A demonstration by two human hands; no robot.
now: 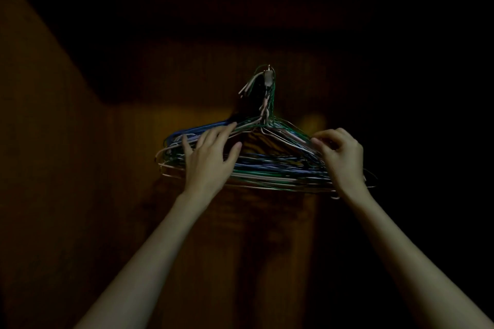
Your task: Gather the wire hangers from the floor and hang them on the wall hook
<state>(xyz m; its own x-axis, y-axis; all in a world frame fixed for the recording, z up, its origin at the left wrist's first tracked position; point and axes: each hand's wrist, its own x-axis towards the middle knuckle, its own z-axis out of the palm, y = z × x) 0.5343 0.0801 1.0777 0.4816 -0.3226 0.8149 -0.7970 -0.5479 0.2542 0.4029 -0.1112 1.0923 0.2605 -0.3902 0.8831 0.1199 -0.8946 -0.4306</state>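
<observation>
Wire hangers (267, 168), bundled: blue, green, white, bare metal; hanging from wall hook (268, 73) on dim wooden wall (80, 168). Left hand (211, 157) resting on them, fingers spread; right hand (340, 155) fingers pinching their right shoulder.

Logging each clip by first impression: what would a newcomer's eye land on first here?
The thick bundle of coloured wire hangers at mid-frame, hanging from a small wall hook on a dim wooden wall. Next, both hands reaching up to it: the left hand spread open against the bundle's left side, the right hand pinching wires at its right end.
</observation>
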